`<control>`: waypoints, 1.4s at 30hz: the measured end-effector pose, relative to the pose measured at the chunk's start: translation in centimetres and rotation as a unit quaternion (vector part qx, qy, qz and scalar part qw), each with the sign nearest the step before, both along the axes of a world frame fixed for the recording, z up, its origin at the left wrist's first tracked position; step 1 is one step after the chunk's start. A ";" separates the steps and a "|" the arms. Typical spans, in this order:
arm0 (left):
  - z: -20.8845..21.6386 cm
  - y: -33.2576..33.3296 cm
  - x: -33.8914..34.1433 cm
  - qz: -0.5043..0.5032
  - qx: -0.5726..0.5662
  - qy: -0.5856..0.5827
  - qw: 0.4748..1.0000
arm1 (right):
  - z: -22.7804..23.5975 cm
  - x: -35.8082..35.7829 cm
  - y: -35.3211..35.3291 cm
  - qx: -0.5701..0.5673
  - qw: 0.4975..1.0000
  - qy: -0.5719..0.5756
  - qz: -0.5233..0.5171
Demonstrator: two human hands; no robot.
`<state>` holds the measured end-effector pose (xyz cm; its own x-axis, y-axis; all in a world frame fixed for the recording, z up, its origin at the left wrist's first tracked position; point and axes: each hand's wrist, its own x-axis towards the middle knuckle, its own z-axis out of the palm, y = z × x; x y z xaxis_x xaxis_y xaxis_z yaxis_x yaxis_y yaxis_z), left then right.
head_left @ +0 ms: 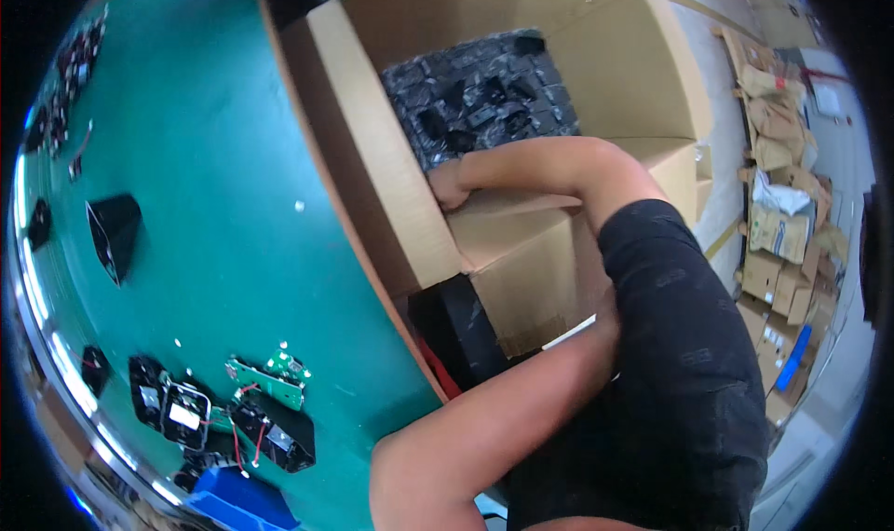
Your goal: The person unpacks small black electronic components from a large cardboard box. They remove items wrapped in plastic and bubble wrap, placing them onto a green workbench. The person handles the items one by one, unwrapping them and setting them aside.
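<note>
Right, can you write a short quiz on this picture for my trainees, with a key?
1. Which of the person's hands is beside the packed parts in the cardboard box? A) left B) right
2. True or false: the green circuit board lies inside the box.
3. Name the main colour of the packed parts.

Key:
1. B, the right hand.
2. False: the green circuit board lies on the green table.
3. Black.
</note>
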<state>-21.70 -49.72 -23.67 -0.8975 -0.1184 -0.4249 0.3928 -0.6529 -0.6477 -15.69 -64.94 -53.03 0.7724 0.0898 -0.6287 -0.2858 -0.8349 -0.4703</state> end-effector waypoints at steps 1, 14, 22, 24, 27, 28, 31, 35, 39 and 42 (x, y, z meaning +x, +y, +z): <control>0.3 0.5 -0.4 0.017 0.023 0.002 1.000 | -3.3 -0.6 1.8 0.020 1.000 -0.007 0.014; -0.2 0.9 -1.6 0.081 -0.053 -0.015 0.995 | -13.0 -3.0 2.6 -0.151 0.921 -0.358 0.033; 0.0 1.1 -4.4 0.085 -0.112 0.006 0.990 | -13.0 -6.2 2.1 -0.112 0.965 -0.231 0.048; -1.0 0.2 -4.1 0.113 -0.116 -0.019 0.987 | -9.1 -3.5 1.1 -0.121 0.976 -0.150 0.099; -0.1 -0.5 -4.5 0.129 -0.132 0.005 0.983 | -9.6 -7.5 -1.7 -0.142 0.955 -0.229 0.120; -0.2 -0.9 -4.1 0.146 -0.131 -0.001 0.981 | -9.3 -6.0 -2.1 -0.103 0.964 -0.222 0.102; -0.8 -2.9 -3.0 0.218 -0.139 -0.013 0.966 | -5.6 0.3 -1.0 0.028 0.984 -0.174 0.028; -1.0 -8.2 -3.6 0.286 -0.241 -0.025 0.927 | -1.0 -0.2 -0.7 0.102 0.987 -0.096 -0.073; -1.8 -12.0 -2.2 0.332 -0.308 -0.097 0.886 | 0.4 -1.2 -0.8 0.087 0.989 -0.047 -0.112; -1.5 -12.6 -0.8 0.374 -0.304 -0.125 0.867 | 0.3 -0.5 0.5 0.091 0.992 -0.032 -0.083</control>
